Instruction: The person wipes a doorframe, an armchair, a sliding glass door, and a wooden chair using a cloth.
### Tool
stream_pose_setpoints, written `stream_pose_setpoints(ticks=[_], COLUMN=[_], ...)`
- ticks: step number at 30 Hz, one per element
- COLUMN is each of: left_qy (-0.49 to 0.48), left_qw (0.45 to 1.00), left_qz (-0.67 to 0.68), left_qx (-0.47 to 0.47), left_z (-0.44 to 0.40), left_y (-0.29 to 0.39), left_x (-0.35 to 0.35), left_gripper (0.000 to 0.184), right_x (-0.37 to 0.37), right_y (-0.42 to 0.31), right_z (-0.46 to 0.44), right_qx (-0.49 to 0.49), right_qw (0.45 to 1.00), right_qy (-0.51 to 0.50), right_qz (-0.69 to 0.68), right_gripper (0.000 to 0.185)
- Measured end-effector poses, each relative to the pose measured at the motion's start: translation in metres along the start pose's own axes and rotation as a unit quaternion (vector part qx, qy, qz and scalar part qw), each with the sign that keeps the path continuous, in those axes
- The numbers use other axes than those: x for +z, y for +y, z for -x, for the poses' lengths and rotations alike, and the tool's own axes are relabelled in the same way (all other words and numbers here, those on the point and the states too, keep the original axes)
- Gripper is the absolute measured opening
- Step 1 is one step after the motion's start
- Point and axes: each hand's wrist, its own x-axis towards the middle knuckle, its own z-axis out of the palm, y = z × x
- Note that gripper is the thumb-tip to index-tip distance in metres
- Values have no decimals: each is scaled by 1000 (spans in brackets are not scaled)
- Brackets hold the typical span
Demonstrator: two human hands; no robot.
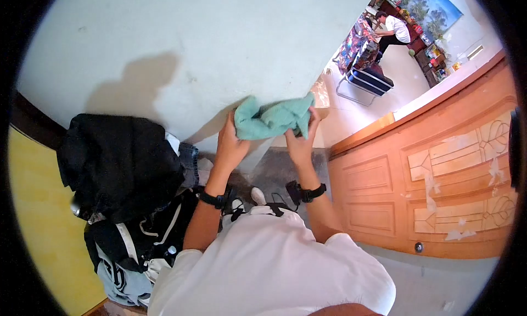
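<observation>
A crumpled green cloth [273, 117] is held up in front of me, close to the pale wall. My left hand [233, 137] grips its left end, fingers partly hidden behind the fabric. At the right end, my right hand [303, 140] is closed on the cloth with the thumb in front. The cloth sags in folds between both hands. Each wrist wears a black strap.
A heap of dark clothes [118, 162] is at my left beside a yellow panel [44, 222]. An orange wooden door [373, 189] stands on the right. Beyond the doorway, a person [395, 29] bends near a folding chair [368, 81].
</observation>
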Motion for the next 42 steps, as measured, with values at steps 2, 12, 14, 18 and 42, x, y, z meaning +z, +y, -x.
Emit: stream_pose_setpoints(ticks=[2,12,14,18,42], left_qy=[2,-158,-271,-347,-449], left_qw=[1000,987,962,937,826], left_qz=[9,18,-23,-9,292], left_qx=[-19,14,9,25,177], left_z=[11,19,38,52,-198], left_y=[-8,27,17,-19,158], left_x=[5,61,95,170,643], left_gripper=[49,37,35,39,59], right_x=[-5,-33,-56,-111,-507], right_y=[13,-15,-12,26,193], right_z=[15,-44,-55,-77,-224], right_qx=[133,36,18,38,-193], right_qw=[986,988,984,921,781], right_qy=[-74,-128,-155,-375,326], right_qz=[-72,-85,-80,-99,497], right_gripper=[70,67,67,65,27])
